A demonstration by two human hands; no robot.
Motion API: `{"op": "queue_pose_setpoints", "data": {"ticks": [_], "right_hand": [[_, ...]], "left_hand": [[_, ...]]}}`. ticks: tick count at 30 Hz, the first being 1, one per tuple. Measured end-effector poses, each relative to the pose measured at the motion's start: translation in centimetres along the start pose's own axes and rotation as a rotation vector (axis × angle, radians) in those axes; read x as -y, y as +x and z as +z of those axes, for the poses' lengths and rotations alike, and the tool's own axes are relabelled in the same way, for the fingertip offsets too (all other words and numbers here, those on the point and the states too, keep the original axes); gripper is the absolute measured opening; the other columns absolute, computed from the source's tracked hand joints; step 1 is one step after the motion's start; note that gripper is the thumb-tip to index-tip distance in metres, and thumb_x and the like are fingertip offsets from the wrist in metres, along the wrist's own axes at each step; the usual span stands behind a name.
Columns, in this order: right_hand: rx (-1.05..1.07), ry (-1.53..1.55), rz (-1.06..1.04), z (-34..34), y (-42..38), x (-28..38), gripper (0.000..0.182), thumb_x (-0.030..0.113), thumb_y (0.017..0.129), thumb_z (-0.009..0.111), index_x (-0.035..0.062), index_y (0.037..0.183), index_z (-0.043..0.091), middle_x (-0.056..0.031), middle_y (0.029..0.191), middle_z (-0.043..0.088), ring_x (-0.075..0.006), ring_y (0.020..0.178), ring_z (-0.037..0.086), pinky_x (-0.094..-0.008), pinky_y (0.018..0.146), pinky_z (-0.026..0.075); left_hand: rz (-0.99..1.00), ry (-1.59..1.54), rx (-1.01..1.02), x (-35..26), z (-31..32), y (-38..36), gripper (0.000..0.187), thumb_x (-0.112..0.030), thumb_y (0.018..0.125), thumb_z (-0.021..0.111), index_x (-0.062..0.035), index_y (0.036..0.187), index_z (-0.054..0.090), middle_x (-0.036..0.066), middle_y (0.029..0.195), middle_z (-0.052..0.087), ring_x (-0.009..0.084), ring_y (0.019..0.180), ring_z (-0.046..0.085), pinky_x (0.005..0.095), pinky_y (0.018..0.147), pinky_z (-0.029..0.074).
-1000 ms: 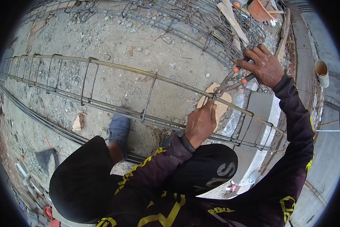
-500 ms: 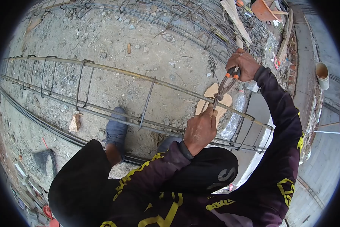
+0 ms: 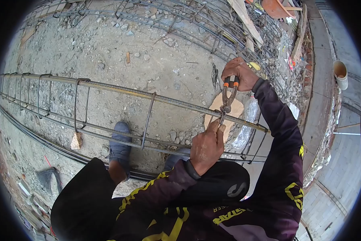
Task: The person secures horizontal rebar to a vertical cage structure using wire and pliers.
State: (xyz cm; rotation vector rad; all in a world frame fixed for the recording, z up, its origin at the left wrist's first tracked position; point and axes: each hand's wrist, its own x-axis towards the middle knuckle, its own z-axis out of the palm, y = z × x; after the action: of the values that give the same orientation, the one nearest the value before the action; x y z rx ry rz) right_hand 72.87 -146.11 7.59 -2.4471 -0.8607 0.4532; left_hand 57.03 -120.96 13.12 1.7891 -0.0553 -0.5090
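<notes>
Stony grey ground [image 3: 148,60] spreads beneath the work, with more rebar cages [image 3: 218,40] piled on the far side and a bucket [image 3: 342,82] off to the right. Across the middle runs a steel reinforcing cage, its upper bars [image 3: 188,106] slanting from left to lower right as seen.

Orange-collared pincers [image 3: 226,105] stand over these bars, their long axis roughly crosswise to them: handles away from the person's body, jaws toward it. The right hand [image 3: 242,74] is on the far side, its fingers wrapped around the handles, so the pincers' head lies from those fingers back toward the body and the bars.

Nearer to that head is the left hand [image 3: 207,150], which comes up from the body side. Its thumb and index finger appear to pinch a stirrup [image 3: 221,119] where it meets the upper bars, just below the jaws. So the 2 hands face each other over 1 joint, with the head of the pincers between them and the left fingertips close beside the metal. Whether any tie wire sits in the jaws is too small to tell. Behind the head, a tan flat piece [image 3: 235,107] lies on the ground.
</notes>
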Motion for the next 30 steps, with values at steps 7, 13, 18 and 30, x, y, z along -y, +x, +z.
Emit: {"op": "queue_pose_setpoints", "data": {"ticks": [7, 13, 18, 30], "right_hand": [[0.026, 0.017, -0.064, -1.3, 1.6, 0.4, 0.018, 0.005, 0.060, 0.071, 0.0112, 0.077, 0.070, -0.0012, 0.079, 0.067, -0.0231, 0.089, 0.063, -0.0393, 0.093, 0.035], [0.178, 0.007, 0.011, -2.1, 1.3, -0.6, 0.015, 0.012, 0.068, 0.077, 0.0174, 0.081, 0.073, 0.0035, 0.084, 0.070, -0.0199, 0.088, 0.061, -0.0357, 0.092, 0.036], [0.182, 0.134, 0.058, 0.6, 0.1, -1.4, 0.014, 0.011, 0.069, 0.074, 0.0166, 0.081, 0.074, 0.0030, 0.084, 0.071, -0.0193, 0.086, 0.061, -0.0366, 0.090, 0.036], [0.137, 0.173, 0.157, 2.4, -1.9, -1.5, 0.019, 0.017, 0.062, 0.083, 0.0168, 0.079, 0.075, 0.0047, 0.079, 0.070, -0.0180, 0.084, 0.061, -0.0353, 0.089, 0.036]], "left_hand": [[-0.111, 0.020, 0.032, -1.0, -0.2, -0.3, 0.030, -0.015, 0.099, 0.054, 0.0089, 0.116, 0.060, 0.028, 0.067, 0.059, 0.0425, 0.061, 0.064, 0.0454, 0.051, 0.045], [0.090, 0.011, -0.042, 0.4, 0.5, -0.2, 0.038, -0.014, 0.097, 0.056, 0.0158, 0.122, 0.057, 0.029, 0.065, 0.058, 0.0405, 0.056, 0.063, 0.0429, 0.048, 0.045], [0.039, 0.019, 0.003, 0.4, 0.2, -0.6, 0.036, -0.011, 0.097, 0.057, 0.0158, 0.122, 0.057, 0.029, 0.063, 0.054, 0.0344, 0.049, 0.061, 0.0382, 0.047, 0.043], [0.040, 0.006, -0.017, 0.8, 0.4, -0.4, 0.034, -0.012, 0.096, 0.058, 0.0139, 0.118, 0.060, 0.030, 0.065, 0.054, 0.0360, 0.052, 0.062, 0.0388, 0.047, 0.042]]}}
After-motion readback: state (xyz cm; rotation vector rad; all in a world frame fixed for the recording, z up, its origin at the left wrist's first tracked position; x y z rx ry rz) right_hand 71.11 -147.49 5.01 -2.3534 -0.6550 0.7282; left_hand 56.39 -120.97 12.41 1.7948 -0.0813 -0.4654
